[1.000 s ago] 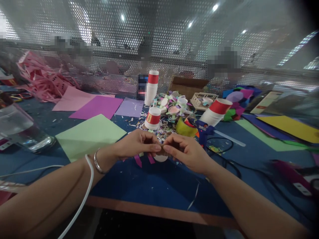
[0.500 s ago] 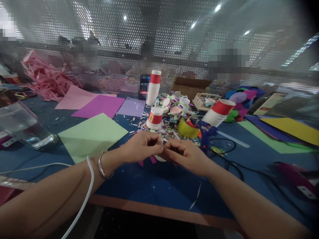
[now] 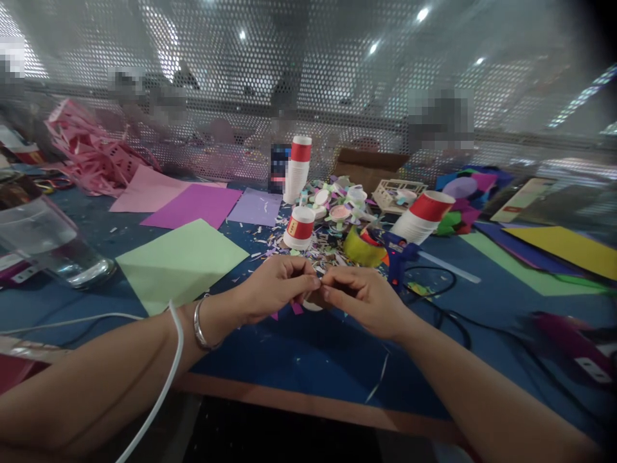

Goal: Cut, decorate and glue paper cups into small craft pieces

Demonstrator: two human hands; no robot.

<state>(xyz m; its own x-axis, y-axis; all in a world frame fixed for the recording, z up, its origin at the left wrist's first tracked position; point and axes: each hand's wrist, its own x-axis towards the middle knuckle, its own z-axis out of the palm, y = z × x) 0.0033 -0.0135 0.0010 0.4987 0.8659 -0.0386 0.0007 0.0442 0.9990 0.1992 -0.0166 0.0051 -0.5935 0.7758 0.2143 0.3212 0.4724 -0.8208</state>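
My left hand [image 3: 274,286] and my right hand [image 3: 364,299] meet fingertip to fingertip over the blue table [image 3: 299,354]. Together they pinch a small paper piece [image 3: 312,297], mostly hidden by the fingers; a white rounded part and purple strips [image 3: 295,308] show beneath it. A silver bracelet [image 3: 200,325] circles my left wrist, and a white cable [image 3: 168,360] crosses my left forearm.
A light green sheet [image 3: 180,260] lies left of my hands. Behind them sit a red-and-white paper cup [image 3: 297,228], paper scraps, a yellow tape roll [image 3: 359,247], a blue glue gun [image 3: 398,254] with black cord, and a tilted cup stack [image 3: 421,215]. A glass jar [image 3: 43,247] stands far left.
Both hands have stayed together on the small piece, shifting slightly up and away from me; the fingers have adjusted their pinch. Nothing else on the table moved.
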